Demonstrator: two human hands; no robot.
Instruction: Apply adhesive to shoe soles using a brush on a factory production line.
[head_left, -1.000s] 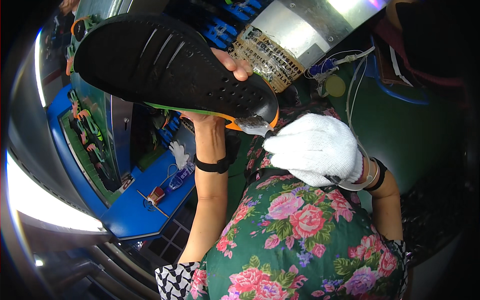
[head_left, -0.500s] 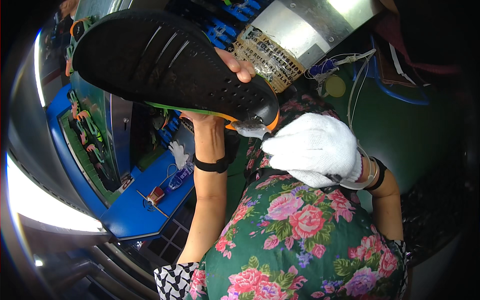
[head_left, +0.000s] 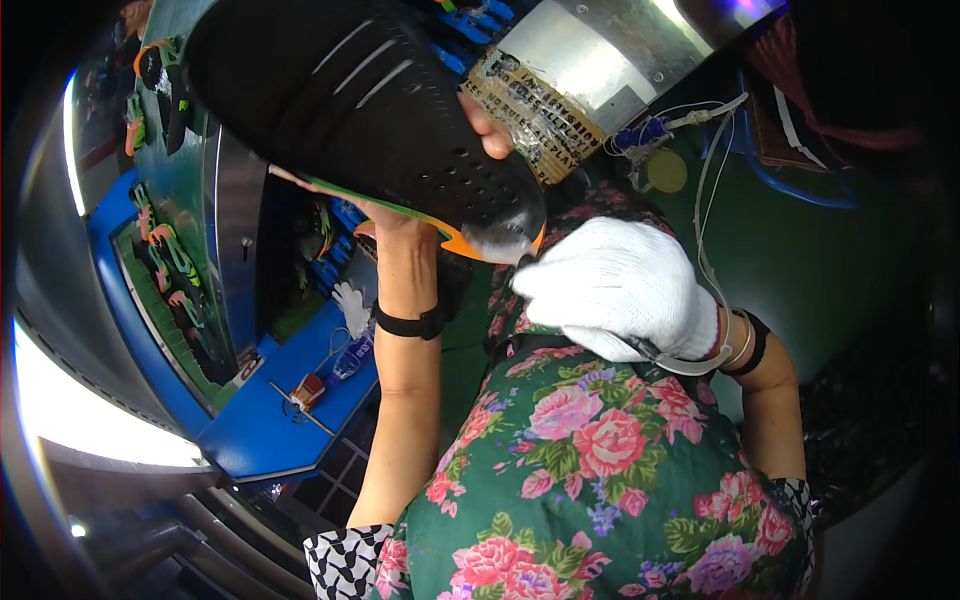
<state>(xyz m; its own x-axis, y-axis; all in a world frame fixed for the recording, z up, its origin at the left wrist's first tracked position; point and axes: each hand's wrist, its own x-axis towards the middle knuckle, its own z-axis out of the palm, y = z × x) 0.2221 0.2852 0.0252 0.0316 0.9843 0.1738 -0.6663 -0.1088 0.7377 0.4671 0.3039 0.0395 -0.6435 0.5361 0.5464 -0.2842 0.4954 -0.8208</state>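
Observation:
My bare left hand [head_left: 487, 130] holds a black insole [head_left: 340, 110] up in front of me. Fingers curl over its far edge, while the palm and wrist are behind the near edge. The insole has slits near its wide end, small holes toward the heel, and an orange and green rim. My right hand [head_left: 620, 285], in a white knit glove, is closed on a small tool with a dark handle [head_left: 526, 262]. A pale, greyish blade-like part [head_left: 495, 243] of it lies against the heel's near edge; the glove hides most of the handle.
At left stands a blue-edged bench [head_left: 270, 430] with a white glove [head_left: 352, 308], a plastic bottle [head_left: 352, 358] and a small red box [head_left: 306, 390]. Colourful insoles [head_left: 170, 250] lie farther left. A metal machine housing [head_left: 600, 60] stands ahead, and a thin hose [head_left: 702, 200] hangs at right.
The insole has shifted right and up a little and tilted more steeply. My gloved right hand has moved slightly left and up, with the blade still at the heel.

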